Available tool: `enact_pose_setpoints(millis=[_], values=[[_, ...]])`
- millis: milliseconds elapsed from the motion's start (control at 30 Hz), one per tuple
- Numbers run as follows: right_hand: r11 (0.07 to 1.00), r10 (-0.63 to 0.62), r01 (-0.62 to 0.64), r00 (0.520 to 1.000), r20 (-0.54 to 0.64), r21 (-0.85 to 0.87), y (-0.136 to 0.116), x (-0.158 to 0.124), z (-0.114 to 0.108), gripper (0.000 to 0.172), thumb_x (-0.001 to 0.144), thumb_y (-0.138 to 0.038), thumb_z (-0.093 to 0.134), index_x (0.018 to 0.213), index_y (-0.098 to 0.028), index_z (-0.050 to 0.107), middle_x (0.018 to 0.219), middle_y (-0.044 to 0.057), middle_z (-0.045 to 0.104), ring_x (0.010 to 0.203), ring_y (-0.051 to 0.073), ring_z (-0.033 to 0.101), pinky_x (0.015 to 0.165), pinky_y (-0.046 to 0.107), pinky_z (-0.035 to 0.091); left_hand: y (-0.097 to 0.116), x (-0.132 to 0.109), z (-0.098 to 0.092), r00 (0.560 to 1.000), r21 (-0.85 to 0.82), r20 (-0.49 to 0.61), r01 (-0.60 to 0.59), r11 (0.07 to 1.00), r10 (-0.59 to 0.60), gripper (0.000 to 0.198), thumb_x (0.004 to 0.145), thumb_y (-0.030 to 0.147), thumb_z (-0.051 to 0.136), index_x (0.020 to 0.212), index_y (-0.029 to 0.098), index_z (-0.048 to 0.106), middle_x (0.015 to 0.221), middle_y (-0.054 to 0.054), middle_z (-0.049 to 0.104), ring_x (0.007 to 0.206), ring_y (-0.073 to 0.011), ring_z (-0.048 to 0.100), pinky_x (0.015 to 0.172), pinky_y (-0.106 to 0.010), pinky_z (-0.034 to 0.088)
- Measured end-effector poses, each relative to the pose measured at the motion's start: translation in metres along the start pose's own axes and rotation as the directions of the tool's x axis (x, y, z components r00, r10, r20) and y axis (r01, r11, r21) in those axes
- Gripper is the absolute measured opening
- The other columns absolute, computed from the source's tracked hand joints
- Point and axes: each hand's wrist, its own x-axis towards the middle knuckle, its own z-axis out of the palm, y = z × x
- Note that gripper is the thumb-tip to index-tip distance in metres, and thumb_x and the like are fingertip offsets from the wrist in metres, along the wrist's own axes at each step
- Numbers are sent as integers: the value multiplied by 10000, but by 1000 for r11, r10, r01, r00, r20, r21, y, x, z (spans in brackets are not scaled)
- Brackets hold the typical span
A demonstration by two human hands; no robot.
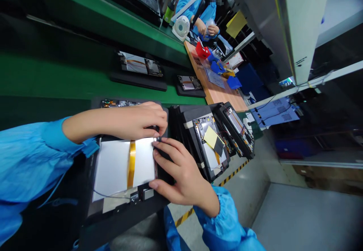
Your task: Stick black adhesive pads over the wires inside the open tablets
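The left hand [124,122] and right hand [183,171] are together, their fingertips [156,144] closing on a small metal piece [155,139] at one edge of a white battery pack [113,169] crossed by amber tape [131,164]. The pack lies in an open tablet [119,204] on a black tray [119,220]. Beyond the open tablet are more opened tablets [211,148], a green conveyor [85,77] runs alongside it, and farther off a co-worker [198,5] handles something at a wooden bench [215,90]
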Motion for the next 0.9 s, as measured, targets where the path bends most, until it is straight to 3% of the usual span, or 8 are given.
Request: enact_pose_setpoints(millis=[300,467,533,567,633,700,800,900], values=[[987,159,-155,977,142,-41,-16,-24,11,870,968,-576,691,1634,-116,372,1731,234,287,1647,440,121,1232,697,359,-1,2,4,999,31,-32,-35,999,36,179,1004,278,551,893,243,687,943,-16,667,983,-218,558,975,-334,361],[970,215,-210,976,-21,124,-15,-37,18,609,1053,-464,596,1602,-232,469,1738,146,326,1653,334,194,1284,631,308,2,-9,-6,999,44,-45,20,999,-18,235,1015,383,546,945,254,731,1052,-30,722,1054,-223,642,1224,-473,273],[903,385,-350,916,-108,248,-4,-35,28,595,1068,-439,565,1618,-242,454,1753,132,290,1646,308,229,1307,598,274,8,-37,4,961,76,-233,173,982,-151,306,1024,488,526,1124,296,742,1299,-52,709,1289,-287,607,1303,-589,111],[842,484,-427,868,-112,330,2,-34,35,628,1056,-464,577,1624,-230,447,1746,142,302,1633,311,271,1306,591,275,11,-55,17,885,80,-404,285,955,-230,385,1024,549,505,1250,317,714,1460,-64,640,1435,-333,510,1311,-628,57],[685,638,-529,767,-62,501,12,-31,53,691,997,-533,647,1595,-221,495,1694,156,409,1578,329,395,1284,590,321,18,-94,56,550,-32,-739,547,837,-388,520,1050,601,388,1422,328,627,1637,-79,491,1598,-377,287,1310,-670,6],[560,707,-528,706,-37,638,16,-29,73,720,939,-537,714,1569,-244,527,1630,132,516,1516,325,497,1270,581,350,22,-124,105,351,-271,-762,591,760,-544,611,1042,649,336,1536,346,529,1695,-75,411,1639,-369,177,1321,-667,15],[502,758,-444,639,-131,742,8,-27,95,777,849,-483,800,1545,-247,547,1634,120,512,1540,335,460,1290,572,315,31,-137,160,253,-547,-688,435,716,-680,671,998,706,400,1616,446,393,1756,46,272,1653,-294,109,1349,-563,131],[509,744,-333,634,-210,794,-6,-27,93,791,788,-435,840,1511,-258,573,1631,127,513,1541,357,454,1288,589,328,52,-120,162,191,-636,-684,316,704,-704,653,990,734,391,1586,473,442,1747,116,266,1651,-248,81,1349,-483,150]])
